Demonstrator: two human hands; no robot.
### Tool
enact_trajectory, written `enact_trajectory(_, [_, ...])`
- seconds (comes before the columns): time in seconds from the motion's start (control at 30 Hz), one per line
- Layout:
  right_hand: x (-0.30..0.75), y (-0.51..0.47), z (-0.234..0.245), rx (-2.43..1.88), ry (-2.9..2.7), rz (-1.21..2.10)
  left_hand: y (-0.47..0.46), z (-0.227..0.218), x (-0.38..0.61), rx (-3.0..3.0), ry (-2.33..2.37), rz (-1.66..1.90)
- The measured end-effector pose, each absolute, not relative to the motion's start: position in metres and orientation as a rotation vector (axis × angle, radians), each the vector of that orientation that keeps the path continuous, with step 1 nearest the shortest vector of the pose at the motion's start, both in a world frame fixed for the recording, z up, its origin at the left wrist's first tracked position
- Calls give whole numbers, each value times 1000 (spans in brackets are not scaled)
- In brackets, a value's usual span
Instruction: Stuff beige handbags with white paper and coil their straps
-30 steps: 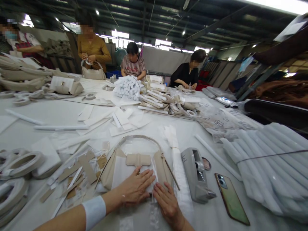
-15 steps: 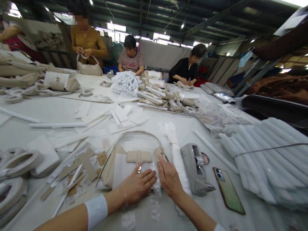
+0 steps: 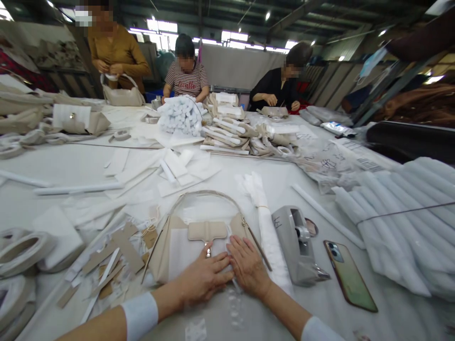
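A beige handbag (image 3: pixel 161 259) lies on the table in front of me, its strap (image 3: pixel 206 192) arched away at the top. White wrapping (image 3: pixel 177 251) covers part of its front, and a flap tab (image 3: pixel 207 230) with a metal clasp sits in the middle. My left hand (image 3: pixel 206 274) rests flat on the lower front, fingers stretched to the right, just below the clasp. Pressed flat on the bag's right side is my right hand (image 3: pixel 248 265), its fingertips meeting those of my left. Clear plastic film shows below the hands.
A grey tape dispenser (image 3: pixel 296 248) and a phone (image 3: pixel 350 274) lie to the right, near bundled white foam rolls (image 3: pixel 401 227). Cardboard scraps (image 3: pixel 124 246) and strap rolls (image 3: pixel 24 251) are on the left. Several co-workers sit or stand across the table, beyond stacked bags (image 3: pixel 231 132).
My right hand has moved left from the bag's right edge onto its front, turning flatter against my left hand. The view has shifted slightly. A co-worker's hands at far right have moved apart.
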State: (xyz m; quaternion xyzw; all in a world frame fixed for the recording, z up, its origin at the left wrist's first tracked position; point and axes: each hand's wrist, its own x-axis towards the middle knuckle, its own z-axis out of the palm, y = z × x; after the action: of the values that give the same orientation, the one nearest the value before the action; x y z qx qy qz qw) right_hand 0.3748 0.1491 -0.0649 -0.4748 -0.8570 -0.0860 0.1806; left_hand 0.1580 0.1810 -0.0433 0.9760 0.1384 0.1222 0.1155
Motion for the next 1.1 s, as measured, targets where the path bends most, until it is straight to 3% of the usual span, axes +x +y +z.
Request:
enact_trajectory(0.3, [400, 144, -36, -1126, -2781, -194, 181, -40, 152, 2763, 294, 288])
enact_trajectory(0.5, [401, 144, -38, -1188, -2808, 39, 181, -43, 165, 2383, 578, 363])
enact_trajectory(0.73, [400, 141, -51, -1211, -2736, -81, 173, -40, 186, 2390, 737, 449])
enact_trajectory(0.97, [400, 145, -23, -1294, -2758, 477, 170, -44, 179, 2666, 676, 499])
enact_trajectory(1.1, [396, 144, -21, -1381, -2650, 533, 173, -46, 177, 2678, 645, 498])
